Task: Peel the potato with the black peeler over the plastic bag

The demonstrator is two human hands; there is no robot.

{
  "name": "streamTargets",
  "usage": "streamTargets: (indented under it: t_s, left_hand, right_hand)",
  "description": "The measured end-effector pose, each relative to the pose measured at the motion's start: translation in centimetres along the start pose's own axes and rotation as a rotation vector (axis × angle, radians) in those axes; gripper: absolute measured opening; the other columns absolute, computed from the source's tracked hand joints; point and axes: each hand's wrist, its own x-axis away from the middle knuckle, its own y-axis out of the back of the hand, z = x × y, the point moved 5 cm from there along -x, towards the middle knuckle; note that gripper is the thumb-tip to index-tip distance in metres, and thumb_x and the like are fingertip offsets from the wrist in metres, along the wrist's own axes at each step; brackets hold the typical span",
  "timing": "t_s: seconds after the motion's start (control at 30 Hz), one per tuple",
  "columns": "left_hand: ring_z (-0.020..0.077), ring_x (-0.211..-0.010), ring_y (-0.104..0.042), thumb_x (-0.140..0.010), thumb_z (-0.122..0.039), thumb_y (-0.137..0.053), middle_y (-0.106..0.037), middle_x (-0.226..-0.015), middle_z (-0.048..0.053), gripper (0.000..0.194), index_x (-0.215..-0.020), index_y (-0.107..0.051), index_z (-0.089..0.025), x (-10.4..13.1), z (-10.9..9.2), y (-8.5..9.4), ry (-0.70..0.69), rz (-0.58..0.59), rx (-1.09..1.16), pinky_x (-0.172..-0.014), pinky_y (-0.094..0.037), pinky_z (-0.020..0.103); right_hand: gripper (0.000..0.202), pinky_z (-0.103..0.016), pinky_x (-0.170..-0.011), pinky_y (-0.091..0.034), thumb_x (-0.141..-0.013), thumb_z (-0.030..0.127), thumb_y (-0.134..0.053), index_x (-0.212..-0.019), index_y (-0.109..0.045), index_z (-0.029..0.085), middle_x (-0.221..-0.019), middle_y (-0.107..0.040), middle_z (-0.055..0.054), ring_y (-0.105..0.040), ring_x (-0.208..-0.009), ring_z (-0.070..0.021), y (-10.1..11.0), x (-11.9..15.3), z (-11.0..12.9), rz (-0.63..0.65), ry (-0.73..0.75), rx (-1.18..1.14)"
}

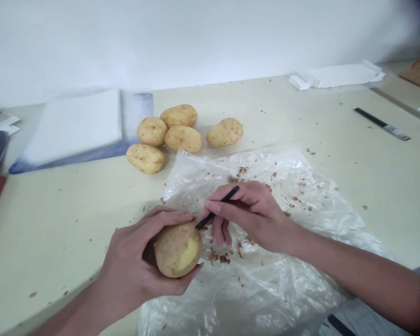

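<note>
My left hand [143, 252] is wrapped around a potato [177, 247] with brown skin and a bare yellow patch on its lower right side. Between the thumb and fingers of my right hand [245, 212] is a slim black tool [227, 197], pinched and slanted. Its lower end meets the potato's upper right edge; whether that end has a blade I cannot make out. Both hands are above a crinkled clear plastic sheet [266, 289] strewn with brown peel scraps [224, 258]. Farther back, several unpeeled potatoes [184, 139] lie on the table.
A white pad [77, 126] lies on a blue-edged sheet [145, 105] at the left. At the right is a flat black strip [378, 122]; folded white paper [343, 74] sits against the wall. Small crumbs dot the pale table [56, 210].
</note>
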Motion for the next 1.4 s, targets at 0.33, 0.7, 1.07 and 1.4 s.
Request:
streamTargets:
  t_s: [0.33,0.7,1.07,1.4]
  left_hand:
    - [-0.0096,-0.096,-0.070,-0.069,-0.042,-0.089,-0.069,-0.116,-0.007,0.066,-0.125,-0.060,-0.023,-0.2,-0.3,0.2,-0.028,0.019,-0.041,-0.085,-0.055,-0.006]
    - [-0.0098,-0.098,-0.070,-0.069,-0.049,-0.088,-0.069,-0.118,-0.008,0.068,-0.127,-0.060,-0.026,0.0,-0.2,0.3,-0.014,0.023,-0.059,-0.088,-0.056,-0.006]
    - [-0.0079,-0.096,-0.071,-0.070,-0.054,-0.088,-0.069,-0.118,-0.008,0.070,-0.128,-0.059,-0.029,0.0,0.1,0.0,0.005,0.040,-0.045,-0.084,-0.058,-0.004]
    - [-0.0071,-0.092,-0.071,-0.074,-0.044,-0.085,-0.071,-0.114,-0.008,0.063,-0.129,-0.059,-0.027,-0.2,0.1,-0.1,0.030,0.037,0.023,-0.083,-0.058,-0.002]
  right_hand:
    - [0.038,-0.001,-0.062,-0.055,-0.115,0.035,-0.050,-0.109,-0.052,-0.002,-0.079,-0.062,-0.006,-0.064,-0.067,0.0011,-1.2,0.5,1.6,0.060,0.067,-0.176]
    - [0.039,-0.001,-0.063,-0.056,-0.112,0.035,-0.057,-0.106,-0.055,-0.003,-0.080,-0.062,-0.007,-0.065,-0.068,0.0003,0.3,0.0,0.8,-0.038,0.068,-0.106]
    - [0.045,-0.002,-0.064,-0.057,-0.110,0.040,-0.060,-0.106,-0.057,-0.004,-0.080,-0.062,-0.008,-0.065,-0.067,-0.0005,0.1,0.3,0.5,-0.085,0.029,-0.062]
    - [0.043,-0.002,-0.065,-0.057,-0.111,0.038,-0.058,-0.108,-0.059,-0.004,-0.082,-0.063,-0.008,-0.065,-0.069,0.0002,-0.6,0.2,0.7,-0.010,0.063,-0.008]
